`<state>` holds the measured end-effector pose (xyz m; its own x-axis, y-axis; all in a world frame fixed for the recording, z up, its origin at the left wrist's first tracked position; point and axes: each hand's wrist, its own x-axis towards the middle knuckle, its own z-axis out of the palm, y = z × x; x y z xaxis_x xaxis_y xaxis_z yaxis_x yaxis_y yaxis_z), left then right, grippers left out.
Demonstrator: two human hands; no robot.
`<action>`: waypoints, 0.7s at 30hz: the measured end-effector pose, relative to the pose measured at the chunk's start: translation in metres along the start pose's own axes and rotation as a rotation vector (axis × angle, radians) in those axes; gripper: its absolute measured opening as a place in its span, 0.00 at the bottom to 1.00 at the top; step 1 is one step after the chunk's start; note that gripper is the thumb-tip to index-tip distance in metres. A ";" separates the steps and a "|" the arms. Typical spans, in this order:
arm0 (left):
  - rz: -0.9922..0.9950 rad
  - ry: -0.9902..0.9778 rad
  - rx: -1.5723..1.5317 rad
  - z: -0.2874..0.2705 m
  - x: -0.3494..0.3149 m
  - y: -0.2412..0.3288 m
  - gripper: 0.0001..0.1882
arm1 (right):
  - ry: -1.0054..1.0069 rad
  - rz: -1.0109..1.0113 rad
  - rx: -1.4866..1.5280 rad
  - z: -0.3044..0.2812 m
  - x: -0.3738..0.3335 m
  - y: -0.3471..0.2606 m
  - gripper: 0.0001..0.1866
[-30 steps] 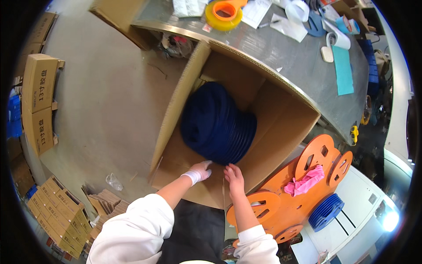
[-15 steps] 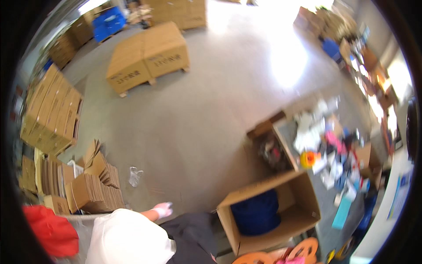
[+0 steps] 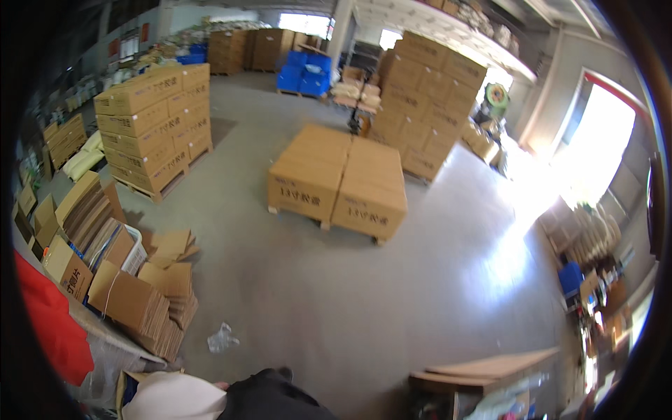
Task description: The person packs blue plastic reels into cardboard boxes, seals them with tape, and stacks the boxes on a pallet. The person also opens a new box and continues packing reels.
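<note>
Only a small skin-toned patch of what seems to be my left hand (image 3: 222, 385) shows at the lower edge. It sits between a white sleeve (image 3: 175, 397) and a dark trouser leg (image 3: 273, 397); its fingers are hidden, so I cannot tell what, if anything, they hold. Beside the sleeve, part of a cardboard box (image 3: 123, 389) shows. My right hand is out of view. A crumpled clear plastic bag (image 3: 222, 339) lies on the floor ahead of the hand.
Flattened cartons (image 3: 143, 308) and a white basket (image 3: 134, 250) stand at left, near red cloth (image 3: 49, 322). Ahead is a low pallet of cartons (image 3: 336, 182); taller stacks (image 3: 154, 126) (image 3: 427, 105) stand farther off. A cluttered bench (image 3: 490, 381) is at lower right.
The view has swung up and toward the left, showing more of the hall. The gloved hand, earlier stretched out past the sleeve, is now mostly hidden. The open box with blue contents has left view.
</note>
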<state>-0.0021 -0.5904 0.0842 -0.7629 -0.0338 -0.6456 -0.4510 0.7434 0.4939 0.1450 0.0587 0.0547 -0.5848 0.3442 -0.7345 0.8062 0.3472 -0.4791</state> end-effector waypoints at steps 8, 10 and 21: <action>-0.017 0.327 -0.259 -0.166 0.135 0.053 0.21 | -0.304 -0.292 0.325 0.067 0.141 -0.479 0.21; -0.071 0.334 -0.367 -0.185 0.170 0.055 0.21 | -0.384 -0.480 0.296 0.087 0.150 -0.575 0.23; -0.129 0.105 0.041 -0.253 0.267 0.100 0.14 | -0.389 -0.597 -0.422 0.111 0.429 -0.827 0.11</action>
<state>-0.3682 -0.6939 0.1080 -0.7450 -0.1992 -0.6367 -0.5307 0.7552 0.3847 -0.7627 -0.1775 0.0830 -0.7681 -0.3013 -0.5650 0.2234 0.7009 -0.6774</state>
